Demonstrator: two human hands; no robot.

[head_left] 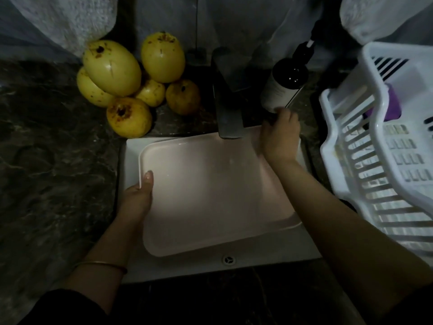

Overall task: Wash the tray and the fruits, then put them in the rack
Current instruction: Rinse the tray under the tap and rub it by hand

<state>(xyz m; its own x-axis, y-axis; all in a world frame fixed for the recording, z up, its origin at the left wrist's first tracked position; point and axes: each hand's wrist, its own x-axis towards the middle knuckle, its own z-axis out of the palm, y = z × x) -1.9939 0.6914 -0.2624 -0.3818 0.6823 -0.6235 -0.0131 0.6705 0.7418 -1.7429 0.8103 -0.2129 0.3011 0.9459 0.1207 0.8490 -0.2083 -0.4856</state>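
A pale pink rectangular tray (210, 195) lies tilted in the white sink (131, 148), under the grey faucet (227, 109). My left hand (138, 195) grips the tray's left edge, thumb on the rim. My right hand (278, 139) reaches over the tray's far right corner, and its curled fingers hold the base of a dark pump bottle (283, 83). Several yellow spotted fruits (112, 69) are piled on the dark counter behind the sink's left corner. The white plastic rack (351, 160) stands at the right.
Dark marbled countertop (54, 148) stretches to the left of the sink. A purple object (391, 106) lies inside the rack. Pale cloth hangs along the back wall. The sink's overflow hole (228, 259) is at the near rim.
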